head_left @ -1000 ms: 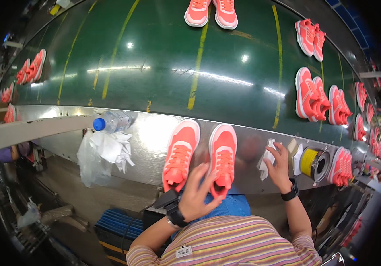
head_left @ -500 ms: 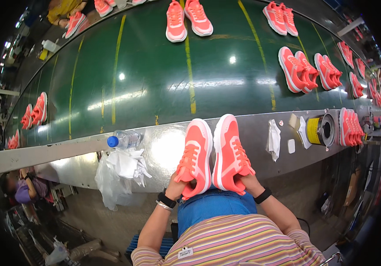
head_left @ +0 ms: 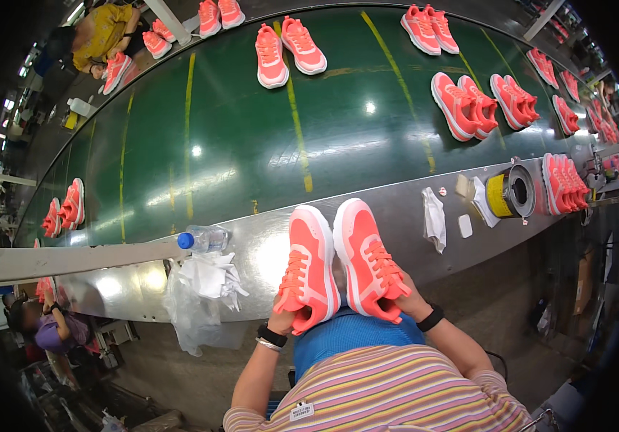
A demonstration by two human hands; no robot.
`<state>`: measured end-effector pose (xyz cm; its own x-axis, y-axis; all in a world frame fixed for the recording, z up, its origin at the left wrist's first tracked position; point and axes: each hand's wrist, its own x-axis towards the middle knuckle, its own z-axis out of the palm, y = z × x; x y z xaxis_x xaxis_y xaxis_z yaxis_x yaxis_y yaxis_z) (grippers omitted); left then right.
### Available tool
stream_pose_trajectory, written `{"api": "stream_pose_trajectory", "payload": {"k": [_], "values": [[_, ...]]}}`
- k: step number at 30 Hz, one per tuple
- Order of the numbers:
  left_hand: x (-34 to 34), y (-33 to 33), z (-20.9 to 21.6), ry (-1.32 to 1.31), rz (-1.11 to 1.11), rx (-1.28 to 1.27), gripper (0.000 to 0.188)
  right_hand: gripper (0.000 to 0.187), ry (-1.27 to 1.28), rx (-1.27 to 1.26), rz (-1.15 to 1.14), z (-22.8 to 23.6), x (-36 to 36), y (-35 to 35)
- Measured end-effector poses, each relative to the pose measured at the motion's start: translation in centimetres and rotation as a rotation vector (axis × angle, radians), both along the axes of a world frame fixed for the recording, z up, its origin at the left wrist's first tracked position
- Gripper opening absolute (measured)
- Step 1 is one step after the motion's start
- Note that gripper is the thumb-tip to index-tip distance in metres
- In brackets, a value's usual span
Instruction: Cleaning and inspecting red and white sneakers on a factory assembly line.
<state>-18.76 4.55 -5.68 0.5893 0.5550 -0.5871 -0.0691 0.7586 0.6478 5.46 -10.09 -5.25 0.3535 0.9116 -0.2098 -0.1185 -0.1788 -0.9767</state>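
Seen from my distant post, a worker in a striped shirt [head_left: 403,381] holds a pair of coral running shoes before a metal ledge [head_left: 407,237]. The left hand [head_left: 281,317] grasps the left-side sneaker [head_left: 308,263] near its heel; the right hand [head_left: 414,299] grasps the right-side sneaker [head_left: 364,248] likewise. The shoes hide most of the fingers, so I cannot tell exactly how they curl.

The held pair tilts, white soles turned toward each other, above the worker's blue lower garment [head_left: 360,342], toes over the ledge; I cannot tell whether they touch it.

To the right on the ledge I see a crumpled white tissue [head_left: 434,222], a small white pad [head_left: 465,226], a tan block [head_left: 462,186], a can with a yellow label [head_left: 498,196] and a tight row of coral sneakers [head_left: 561,187]. To the left are a blue-capped plastic bottle [head_left: 209,238], white wipes [head_left: 209,273] and a clear plastic bag [head_left: 191,320].

Beyond runs a green conveyor belt [head_left: 237,137], yellow-striped, carrying matching pairs, one of them [head_left: 288,54] near its far edge. At upper left, a co-worker in yellow [head_left: 104,32] bends near another sneaker [head_left: 116,72].
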Motion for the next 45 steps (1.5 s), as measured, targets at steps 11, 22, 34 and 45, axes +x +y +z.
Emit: {"api": "stream_pose_trajectory", "payload": {"k": [11, 22, 34, 45], "values": [[-1.3, 1.9, -1.2, 0.034, -0.204, 0.464, 0.050, 0.068, 0.139, 0.016, -0.027, 1.9, 1.0, 0.1], [-3.2, 4.1, -0.1, 0.069, -0.317, 0.494, 0.050, 0.063, -0.052, -0.028, -0.009, 2.2, 1.6, 1.0], [-3.6, 1.7, -2.4, -0.058, -0.116, 0.045, 0.040, 0.033, 0.222, -0.113, 0.085, 2.1, 1.5, 1.3], [-2.9, 2.5, -3.1, -0.014, -0.082, -0.180, 0.031, 0.036, 0.529, -0.166, -0.033, 2.3, 0.7, 2.0]]}}
